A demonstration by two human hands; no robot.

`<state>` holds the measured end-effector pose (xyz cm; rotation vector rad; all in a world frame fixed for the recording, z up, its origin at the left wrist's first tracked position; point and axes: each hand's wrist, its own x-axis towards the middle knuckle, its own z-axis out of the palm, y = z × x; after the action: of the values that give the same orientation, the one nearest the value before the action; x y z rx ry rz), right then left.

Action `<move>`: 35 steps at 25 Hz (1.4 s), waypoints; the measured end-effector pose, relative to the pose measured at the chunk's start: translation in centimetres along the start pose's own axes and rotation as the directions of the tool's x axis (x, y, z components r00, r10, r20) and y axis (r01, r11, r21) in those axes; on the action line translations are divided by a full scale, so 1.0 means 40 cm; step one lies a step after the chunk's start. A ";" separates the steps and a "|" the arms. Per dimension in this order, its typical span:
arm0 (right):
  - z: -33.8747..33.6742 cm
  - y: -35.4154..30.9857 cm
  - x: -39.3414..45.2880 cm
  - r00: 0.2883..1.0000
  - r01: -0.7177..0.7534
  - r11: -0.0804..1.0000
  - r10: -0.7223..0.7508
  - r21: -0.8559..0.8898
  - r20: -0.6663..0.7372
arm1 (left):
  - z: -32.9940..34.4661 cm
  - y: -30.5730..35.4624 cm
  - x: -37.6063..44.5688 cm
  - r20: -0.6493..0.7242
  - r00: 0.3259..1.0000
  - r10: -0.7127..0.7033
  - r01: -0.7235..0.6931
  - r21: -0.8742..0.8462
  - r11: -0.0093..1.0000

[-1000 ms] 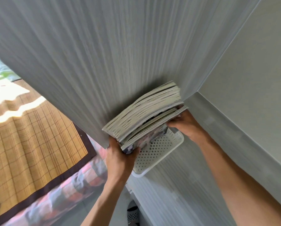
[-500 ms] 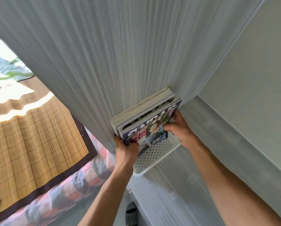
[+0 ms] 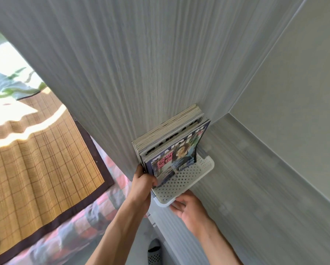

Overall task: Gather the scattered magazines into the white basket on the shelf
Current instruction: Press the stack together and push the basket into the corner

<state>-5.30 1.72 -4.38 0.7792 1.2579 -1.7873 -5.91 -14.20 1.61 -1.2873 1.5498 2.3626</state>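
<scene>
A thick stack of magazines [image 3: 171, 142] stands upright in the white perforated basket [image 3: 181, 184] on the grey shelf [image 3: 256, 188], leaning against the grey wood-grain side panel. The front cover is colourful, with red lettering and a person pictured on it. My left hand [image 3: 142, 183] grips the near lower corner of the stack. My right hand [image 3: 189, 209] rests on the basket's near rim, fingers curled under its edge. The basket's lower half is hidden behind the magazines.
The tall side panel [image 3: 122, 73] stands to the left and a pale back wall [image 3: 294, 92] to the right. Below left lies a bed with a bamboo mat [image 3: 36, 150] and a patchwork quilt [image 3: 68, 230]. A grey slipper [image 3: 154, 251] is on the floor.
The stack has gone from tilted with page edges up to upright in the basket. My right hand has left the magazines and moved down to the basket's near rim.
</scene>
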 end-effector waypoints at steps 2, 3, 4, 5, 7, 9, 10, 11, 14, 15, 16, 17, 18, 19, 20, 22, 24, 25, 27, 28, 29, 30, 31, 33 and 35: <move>0.003 -0.030 -0.013 0.982 0.075 0.983 -0.101 -0.165 -0.160 | -0.030 -0.004 -0.004 -0.020 0.998 -0.056 0.052 -0.150 0.987; -0.009 -0.055 -0.023 0.927 0.128 0.974 -0.185 -0.187 -0.326 | -0.035 0.004 -0.006 -0.046 0.994 -0.100 0.086 -0.253 0.964; -0.022 -0.082 -0.030 0.865 0.219 0.971 -0.240 -0.100 -0.440 | -0.035 0.009 -0.005 -0.076 0.988 -0.131 0.098 -0.337 0.936; -0.022 -0.106 -0.029 0.860 0.302 0.949 -0.230 0.091 -0.457 | -0.030 0.016 -0.006 -0.085 0.986 -0.143 0.102 -0.371 0.923; 0.043 -0.146 -0.018 0.963 0.173 0.917 -0.081 0.361 -0.257 | -0.003 0.028 0.003 -0.062 0.989 -0.133 0.100 -0.378 0.921; 0.147 -0.153 0.013 0.997 -0.059 0.936 0.075 0.346 -0.034 | 0.027 0.033 0.016 -0.048 0.989 -0.139 0.107 -0.411 0.905; 0.188 -0.149 0.027 0.994 -0.105 0.938 0.093 0.330 0.053 | 0.039 0.037 0.019 -0.041 0.986 -0.163 0.129 -0.434 0.892; 0.214 -0.149 0.034 0.993 -0.108 0.945 0.088 0.309 0.077 | 0.046 0.044 0.024 -0.044 0.982 -0.181 0.142 -0.452 0.881; 0.209 -0.188 0.016 0.999 0.005 0.986 0.001 0.166 -0.033 | 0.043 0.028 0.038 -0.060 0.985 -0.161 0.114 -0.471 0.875; 0.179 -0.215 0.014 0.985 0.095 0.994 -0.087 0.052 -0.147 | 0.039 0.024 0.040 -0.082 0.984 -0.159 0.102 -0.472 0.876; 0.146 -0.251 0.019 0.931 0.201 0.978 -0.210 -0.058 -0.298 | 0.041 0.027 0.041 -0.109 0.978 -0.180 0.105 -0.486 0.867; 0.122 -0.301 0.017 0.841 0.332 0.936 -0.351 -0.119 -0.413 | 0.049 0.037 0.045 -0.137 0.969 -0.204 0.107 -0.512 0.852; 0.112 -0.361 0.012 0.762 0.451 0.875 -0.479 -0.174 -0.436 | 0.057 0.041 0.055 -0.166 0.960 -0.226 0.105 -0.533 0.839; 0.116 -0.415 0.004 0.734 0.519 0.826 -0.562 -0.218 -0.381 | 0.065 0.043 0.061 -0.185 0.952 -0.243 0.105 -0.550 0.828; 0.129 -0.453 -0.004 0.750 0.545 0.803 -0.596 -0.241 -0.289 | 0.074 0.048 0.067 -0.194 0.946 -0.258 0.110 -0.560 0.822; 0.144 -0.477 0.003 0.822 0.531 0.827 -0.556 -0.186 -0.123 | 0.084 0.053 0.067 -0.143 0.951 -0.276 0.145 -0.580 0.801; 0.142 -0.473 0.001 0.840 0.534 0.836 -0.541 -0.125 -0.026 | 0.080 0.060 0.063 -0.080 0.959 -0.273 0.182 -0.565 0.805; 0.145 -0.473 -0.008 0.828 0.553 0.821 -0.560 -0.141 -0.016 | 0.074 0.062 0.065 -0.060 0.961 -0.270 0.190 -0.565 0.803; 0.165 -0.476 -0.044 0.713 0.638 0.712 -0.690 -0.292 -0.126 | 0.067 0.057 0.072 -0.053 0.961 -0.270 0.193 -0.572 0.797; 0.178 -0.470 -0.070 0.526 0.700 0.555 -0.826 -0.449 -0.202 | 0.064 0.053 0.073 -0.060 0.960 -0.274 0.192 -0.574 0.796; 0.198 -0.450 -0.101 0.274 0.732 0.275 -0.957 -0.624 -0.101 | 0.063 0.051 0.075 -0.066 0.961 -0.269 0.184 -0.572 0.799; 0.221 -0.414 -0.129 0.090 0.693 -0.090 -0.974 -0.715 0.210 | 0.062 0.051 0.076 -0.065 0.965 -0.255 0.174 -0.570 0.803; 0.237 -0.360 -0.140 0.038 0.606 -0.391 -0.855 -0.692 0.517 | 0.061 0.050 0.075 -0.043 0.972 -0.232 0.167 -0.570 0.805; 0.243 -0.263 -0.150 0.201 0.456 -0.647 -0.595 -0.611 0.779 | 0.063 0.049 0.068 0.003 0.985 -0.171 0.142 -0.577 0.804; 0.228 -0.241 -0.142 0.287 0.437 -0.601 -0.612 -0.669 0.737 | 0.063 0.050 0.063 0.018 0.988 -0.155 0.137 -0.583 0.801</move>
<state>-11.24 -3.67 7.62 -1.2502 2.9634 -0.6444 -10.00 -14.21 1.87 -1.4654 0.6822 2.8298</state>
